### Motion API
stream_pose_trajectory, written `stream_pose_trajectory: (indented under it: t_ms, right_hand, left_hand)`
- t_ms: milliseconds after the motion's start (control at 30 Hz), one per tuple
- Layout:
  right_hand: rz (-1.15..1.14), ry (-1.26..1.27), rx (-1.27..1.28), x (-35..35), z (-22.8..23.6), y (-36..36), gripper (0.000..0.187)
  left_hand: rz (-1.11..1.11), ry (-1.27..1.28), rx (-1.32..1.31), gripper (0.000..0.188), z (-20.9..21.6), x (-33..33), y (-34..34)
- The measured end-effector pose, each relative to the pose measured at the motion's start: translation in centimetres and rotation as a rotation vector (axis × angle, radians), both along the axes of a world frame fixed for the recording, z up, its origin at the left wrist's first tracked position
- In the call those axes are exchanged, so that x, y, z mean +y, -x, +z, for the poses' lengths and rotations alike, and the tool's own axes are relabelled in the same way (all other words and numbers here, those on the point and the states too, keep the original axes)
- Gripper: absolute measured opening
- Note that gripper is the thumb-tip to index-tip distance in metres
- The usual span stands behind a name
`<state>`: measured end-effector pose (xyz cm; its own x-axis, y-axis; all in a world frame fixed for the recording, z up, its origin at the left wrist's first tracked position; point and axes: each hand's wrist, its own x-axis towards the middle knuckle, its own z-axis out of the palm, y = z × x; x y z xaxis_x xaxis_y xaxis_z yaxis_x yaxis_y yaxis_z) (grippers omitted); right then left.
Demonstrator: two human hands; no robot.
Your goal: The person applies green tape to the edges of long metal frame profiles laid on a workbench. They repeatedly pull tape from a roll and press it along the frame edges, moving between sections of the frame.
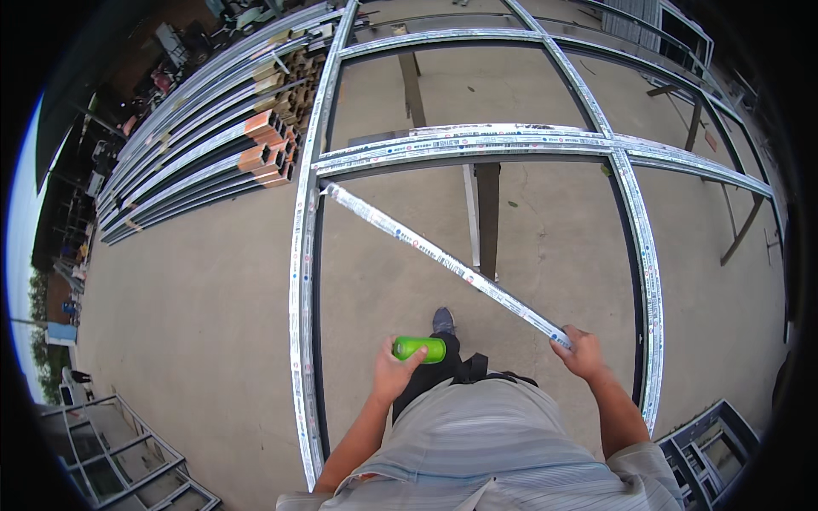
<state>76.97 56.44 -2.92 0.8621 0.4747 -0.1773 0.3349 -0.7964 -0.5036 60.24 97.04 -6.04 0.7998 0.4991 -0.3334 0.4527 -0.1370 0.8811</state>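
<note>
A long bar (pixel 443 262) wrapped in printed silvery film is slanting across the lower opening of a big metal frame (pixel 305 255). Its far end is reaching the upper left corner of that opening; whether it is touching there is hard to tell. The right hand (pixel 584 353) is closing around the bar's near end, covering its tip, with the thumb lying along the top. The left hand (pixel 396 370) is curling around a bright green can-like cylinder (pixel 419 349), the thumb pressing on its near side. The cylinder is lying sideways in the grip, and its contents, if it is a container, are staying out of sight; the fingers are hiding its left end.

The person is standing inside the frame's opening, one shoe (pixel 443 320) showing and the other foot being hidden. A dark leg (pixel 488 217) is showing beneath the crossbar (pixel 469 146). To the left, a pile of long tubes (pixel 200 149) is lying on the floor (pixel 204 298), some ends showing orange. A ladder-like frame (pixel 128 456) at lower left and a darker frame (pixel 711 451) at lower right are running into the black rim.
</note>
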Motion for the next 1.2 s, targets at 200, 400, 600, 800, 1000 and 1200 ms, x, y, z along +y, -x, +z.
stream_pose_trajectory:
  t_ms: [200, 400, 600, 800, 1000, 1200]
  right_hand:
    - [0.003, 0.078, -0.038, 0.7, 2.4, -3.5, 0.032]
    - [-0.028, 0.211, -0.157, 1.2, 1.4, -8.4, 0.031]
    - [-0.121, 0.308, -0.375, 2.6, -1.2, -18.1, 0.022]
    - [-0.171, 0.373, -0.39, 4.4, -4.9, -29.0, 0.015]
    - [-0.145, 0.298, -0.409, 5.7, -5.4, -37.4, 0.026]
    - [-0.066, 0.247, -0.468, 5.9, -6.0, -41.6, 0.033]
  left_hand:
    - [-0.163, -0.12, 0.069, 0.057, 2.8, 5.8, -9.4]
    - [-0.148, -0.203, 0.119, 0.062, 4.2, 9.7, -14.7]
    - [-0.097, -0.17, 0.123, 0.06, 1.9, 8.9, -16.9]
    - [-0.047, -0.137, 0.15, 0.05, 2.9, 5.2, -19.7]
    - [0.022, -0.047, 0.144, 0.043, 3.8, 2.7, -23.5]
    - [0.089, -0.067, 0.142, 0.04, 4.9, 0.3, -26.2]
